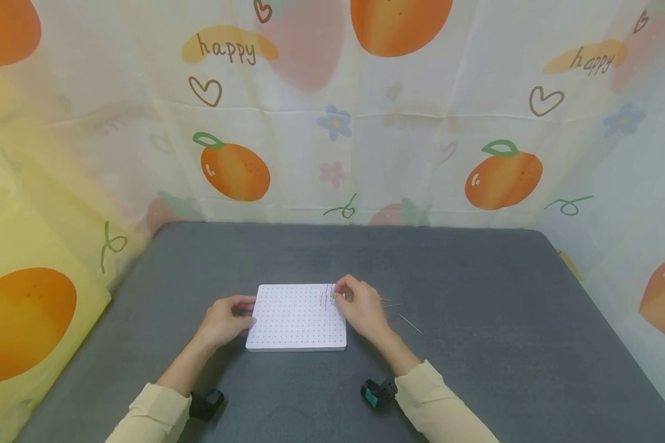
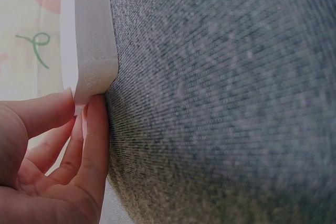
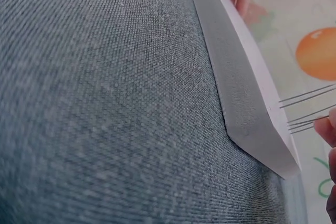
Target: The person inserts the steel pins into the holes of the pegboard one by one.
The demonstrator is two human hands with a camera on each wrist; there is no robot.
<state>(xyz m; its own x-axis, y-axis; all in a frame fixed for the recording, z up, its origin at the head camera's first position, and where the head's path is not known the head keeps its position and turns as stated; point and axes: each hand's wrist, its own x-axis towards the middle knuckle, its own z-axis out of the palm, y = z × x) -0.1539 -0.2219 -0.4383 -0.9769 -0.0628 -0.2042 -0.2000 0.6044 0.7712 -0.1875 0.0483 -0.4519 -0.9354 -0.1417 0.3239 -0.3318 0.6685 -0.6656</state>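
A white foam board (image 1: 294, 320) dotted with small holes lies flat on the grey table (image 1: 476, 289). Several thin metal needles (image 1: 327, 296) stand upright in its far right corner. My left hand (image 1: 225, 320) holds the board's left edge, thumb and fingers pinching the foam corner (image 2: 94, 72) in the left wrist view. My right hand (image 1: 360, 306) is at the board's right edge, its fingertips pinching at the standing needles (image 3: 307, 109). Whether it holds one is hard to tell. The board's side (image 3: 236, 87) shows in the right wrist view.
Loose needles (image 1: 409, 322) lie on the table just right of my right hand. A cloth printed with oranges, hearts and "happy" (image 1: 338, 123) hangs behind and to both sides. Wrist cameras (image 1: 378, 391) sit on both forearms.
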